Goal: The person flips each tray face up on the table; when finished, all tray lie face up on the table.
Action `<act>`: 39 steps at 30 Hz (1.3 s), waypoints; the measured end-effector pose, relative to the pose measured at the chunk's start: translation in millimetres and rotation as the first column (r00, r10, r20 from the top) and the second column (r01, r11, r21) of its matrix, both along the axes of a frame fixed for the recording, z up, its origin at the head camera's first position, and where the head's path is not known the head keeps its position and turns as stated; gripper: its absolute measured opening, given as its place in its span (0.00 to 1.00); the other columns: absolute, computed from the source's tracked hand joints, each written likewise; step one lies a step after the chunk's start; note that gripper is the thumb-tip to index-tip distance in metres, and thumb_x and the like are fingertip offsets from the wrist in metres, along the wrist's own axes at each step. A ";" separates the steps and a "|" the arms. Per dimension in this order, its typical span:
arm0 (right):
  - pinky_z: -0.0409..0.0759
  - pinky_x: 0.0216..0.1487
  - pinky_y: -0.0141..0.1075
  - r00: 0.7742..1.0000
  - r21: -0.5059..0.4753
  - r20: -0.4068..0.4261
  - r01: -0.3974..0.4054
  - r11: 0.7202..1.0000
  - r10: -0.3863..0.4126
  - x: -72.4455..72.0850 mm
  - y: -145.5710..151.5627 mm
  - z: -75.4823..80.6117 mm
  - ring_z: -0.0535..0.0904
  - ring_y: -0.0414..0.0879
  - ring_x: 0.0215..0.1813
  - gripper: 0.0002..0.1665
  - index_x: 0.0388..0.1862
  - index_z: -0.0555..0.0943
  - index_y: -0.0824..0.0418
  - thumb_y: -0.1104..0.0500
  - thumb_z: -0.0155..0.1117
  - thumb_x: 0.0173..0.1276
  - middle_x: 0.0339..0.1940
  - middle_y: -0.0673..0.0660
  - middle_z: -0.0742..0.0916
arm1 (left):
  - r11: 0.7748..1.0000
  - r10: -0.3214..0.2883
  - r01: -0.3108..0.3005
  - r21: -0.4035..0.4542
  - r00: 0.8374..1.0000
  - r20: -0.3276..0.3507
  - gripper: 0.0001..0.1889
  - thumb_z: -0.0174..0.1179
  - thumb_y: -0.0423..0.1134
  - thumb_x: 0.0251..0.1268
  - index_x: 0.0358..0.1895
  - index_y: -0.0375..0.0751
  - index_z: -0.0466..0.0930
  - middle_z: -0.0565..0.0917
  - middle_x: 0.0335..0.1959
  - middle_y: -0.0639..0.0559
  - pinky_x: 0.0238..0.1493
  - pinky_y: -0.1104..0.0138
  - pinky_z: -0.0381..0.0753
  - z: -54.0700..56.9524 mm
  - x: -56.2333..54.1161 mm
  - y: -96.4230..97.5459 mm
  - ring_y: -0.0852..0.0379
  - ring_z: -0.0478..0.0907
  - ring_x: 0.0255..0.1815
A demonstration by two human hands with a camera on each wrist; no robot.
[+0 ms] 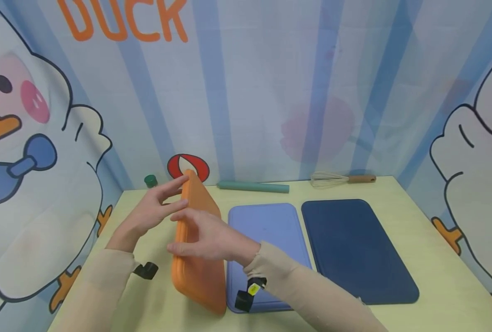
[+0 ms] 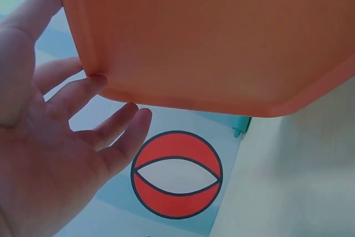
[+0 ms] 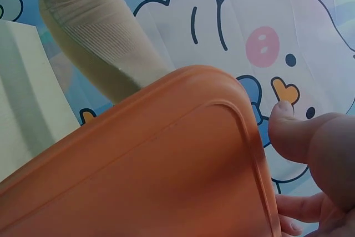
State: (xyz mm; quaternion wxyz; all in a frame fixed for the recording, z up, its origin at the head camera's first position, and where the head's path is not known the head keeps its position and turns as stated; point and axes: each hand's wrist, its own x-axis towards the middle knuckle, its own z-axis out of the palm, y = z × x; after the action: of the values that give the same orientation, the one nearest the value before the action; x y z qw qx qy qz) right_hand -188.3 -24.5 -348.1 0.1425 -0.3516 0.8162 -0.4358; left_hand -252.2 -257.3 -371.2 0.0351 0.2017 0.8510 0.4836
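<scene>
An orange cutting board (image 1: 202, 263) is tilted up on edge, its lower side close over the table. From the left, my left hand (image 1: 148, 212) touches its raised edge with fairly straight, spread fingers; the left wrist view shows these fingertips (image 2: 99, 83) at a rounded corner. My right hand (image 1: 213, 235) comes across from the right and grips the same raised edge nearer me, fingers bent over it. In the right wrist view its thumb (image 3: 285, 126) stands off the grooved orange board (image 3: 166, 176). A periwinkle cutting board (image 1: 266, 230) lies flat just right of the orange one.
A dark blue cutting board (image 1: 354, 249) lies flat at the right on the pale yellow table (image 1: 441, 281). Along the back are a green stick-like roller (image 1: 254, 186) and a whisk (image 1: 343, 179). A green cap (image 1: 150, 180) shows behind my left hand. Printed cloth walls enclose the table.
</scene>
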 end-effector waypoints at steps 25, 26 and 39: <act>0.76 0.69 0.44 0.990 -0.039 0.134 0.052 0.998 -0.046 6.0 13.4 7.8 0.72 0.41 0.74 0.42 0.75 0.73 0.48 0.40 0.76 0.66 0.74 0.46 0.77 | 0.999 -0.035 0.035 0.014 0.999 -0.010 0.37 0.65 0.47 0.76 0.83 0.61 0.61 0.64 0.83 0.57 0.69 0.36 0.73 5.3 0.7 17.0 0.40 0.62 0.81; 0.76 0.69 0.45 0.989 -0.051 0.142 0.050 0.997 -0.042 6.2 14.1 7.8 0.71 0.42 0.74 0.41 0.74 0.73 0.48 0.41 0.77 0.66 0.74 0.47 0.77 | 0.999 -0.037 0.037 0.015 0.999 -0.009 0.37 0.65 0.47 0.76 0.83 0.61 0.61 0.64 0.83 0.57 0.70 0.37 0.73 5.7 0.9 17.6 0.40 0.62 0.81; 0.78 0.69 0.42 0.988 -0.064 0.144 0.063 0.996 -0.053 10.2 13.8 6.2 0.78 0.52 0.70 0.38 0.73 0.75 0.55 0.55 0.77 0.65 0.71 0.47 0.79 | 0.998 -0.065 0.065 0.015 0.998 0.009 0.39 0.68 0.44 0.73 0.83 0.64 0.61 0.64 0.83 0.56 0.70 0.44 0.76 9.5 -0.9 27.2 0.41 0.61 0.82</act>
State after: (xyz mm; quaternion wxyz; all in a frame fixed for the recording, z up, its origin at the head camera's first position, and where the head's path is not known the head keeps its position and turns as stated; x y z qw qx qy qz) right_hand -178.2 -10.7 -341.9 0.1753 -0.3006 0.7984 -0.4915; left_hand -253.1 -230.1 -361.8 0.0535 0.2273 0.8401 0.4895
